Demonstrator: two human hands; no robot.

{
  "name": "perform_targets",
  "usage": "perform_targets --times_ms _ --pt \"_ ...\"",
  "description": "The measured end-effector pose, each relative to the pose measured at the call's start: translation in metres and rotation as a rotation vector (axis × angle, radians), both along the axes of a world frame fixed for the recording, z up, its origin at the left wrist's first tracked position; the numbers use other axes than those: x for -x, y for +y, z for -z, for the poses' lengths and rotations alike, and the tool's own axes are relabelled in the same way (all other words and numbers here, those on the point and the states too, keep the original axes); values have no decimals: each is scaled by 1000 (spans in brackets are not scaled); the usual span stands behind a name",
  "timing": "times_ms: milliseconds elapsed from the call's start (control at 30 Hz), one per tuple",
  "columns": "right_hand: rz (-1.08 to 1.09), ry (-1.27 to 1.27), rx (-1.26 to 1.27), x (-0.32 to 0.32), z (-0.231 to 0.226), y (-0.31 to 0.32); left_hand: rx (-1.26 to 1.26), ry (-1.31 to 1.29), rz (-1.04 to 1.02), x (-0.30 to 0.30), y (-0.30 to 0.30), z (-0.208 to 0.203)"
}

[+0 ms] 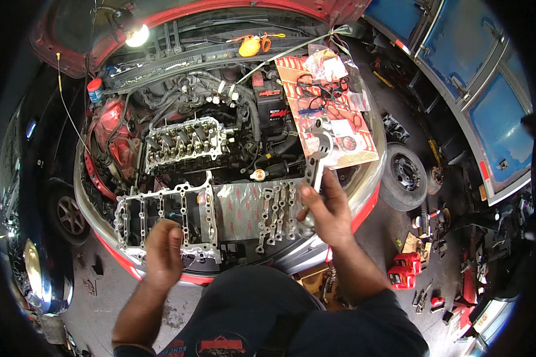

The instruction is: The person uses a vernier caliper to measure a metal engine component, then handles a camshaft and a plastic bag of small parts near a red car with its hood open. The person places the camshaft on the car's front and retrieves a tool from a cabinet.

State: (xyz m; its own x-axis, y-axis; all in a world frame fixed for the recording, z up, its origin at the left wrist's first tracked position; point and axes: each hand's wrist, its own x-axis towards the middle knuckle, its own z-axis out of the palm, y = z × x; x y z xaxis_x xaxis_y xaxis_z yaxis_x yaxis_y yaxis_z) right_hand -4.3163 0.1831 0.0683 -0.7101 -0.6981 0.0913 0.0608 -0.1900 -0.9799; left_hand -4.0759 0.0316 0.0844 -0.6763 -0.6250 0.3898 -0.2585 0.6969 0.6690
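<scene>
My right hand (pixel 329 209) grips a silvery cast-metal engine bracket (pixel 317 163), long and pierced with holes, and holds it up in front of the orange sheet. My left hand (pixel 164 249) is closed with the thumb on top, just over the near edge of a metal frame (pixel 184 205) with several crossbars. Whatever its curled fingers may hold is hidden. Between the hands, several bar-shaped metal caps (pixel 277 211) lie in a row at the right part of a silvery sheet (pixel 237 208).
Beyond the frame, the cylinder head (pixel 187 143) sits in the engine bay. A battery (pixel 270 110) stands right of it, beside an orange sheet (pixel 292 83) carrying gaskets and bags. A lit lamp (pixel 137 35) hangs under the raised hood. A wheel (pixel 404 177) and red bottles (pixel 404 271) are at right.
</scene>
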Motion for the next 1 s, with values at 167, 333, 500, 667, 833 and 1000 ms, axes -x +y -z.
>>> perform_targets --times_ms 167,333,500,667,833,1000 --pt "-326 -105 24 -31 -6 19 167 130 203 -8 -2 -37" --pt "-580 -85 130 -56 -28 13 21 228 253 11 22 -65" --pt "-635 44 114 -58 -48 11 -55 312 237 10 29 -75" --pt "-673 34 157 -65 -47 7 -76 383 231 4 31 -74" --pt "-718 128 109 -63 -48 7 -102 429 194 3 35 -71" --pt "-728 70 169 -66 -51 8 -180 483 177 2 37 -66"
